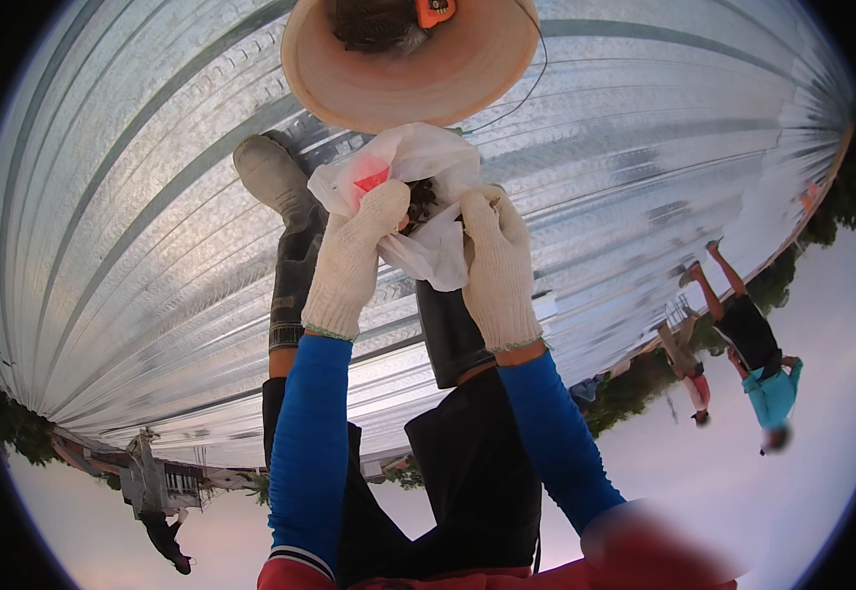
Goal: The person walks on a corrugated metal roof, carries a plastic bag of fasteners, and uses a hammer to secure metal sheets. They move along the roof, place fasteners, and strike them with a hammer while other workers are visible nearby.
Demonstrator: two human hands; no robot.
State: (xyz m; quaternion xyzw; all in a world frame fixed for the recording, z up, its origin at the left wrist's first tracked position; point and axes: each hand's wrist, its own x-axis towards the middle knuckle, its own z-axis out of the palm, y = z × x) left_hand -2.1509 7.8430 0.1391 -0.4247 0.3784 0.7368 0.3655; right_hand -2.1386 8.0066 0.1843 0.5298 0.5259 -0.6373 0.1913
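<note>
In the head view, two gloved hands meet over one white plastic bag (428,187) held above a wide expanse of corrugated metal sheeting (133,246). The left hand (354,251), in a white knitted glove and blue sleeve, has its fingers (383,206) curled shut on the bag's left side, beside a red patch showing through the plastic. The right hand (497,261), gloved and sleeved the same, pinches the bag's right edge with closed fingers; something small and dark sits in the bag's mouth between the two hands, too unclear to name. Two dark rubber boots show below the bag: one boot (285,216) to the left of the left hand, the other boot (447,334) between the wrists. One broad tan hat brim (418,84) fills the top, just past the bag. Two people (757,364) stand well apart at the sheeting's right edge.
</note>
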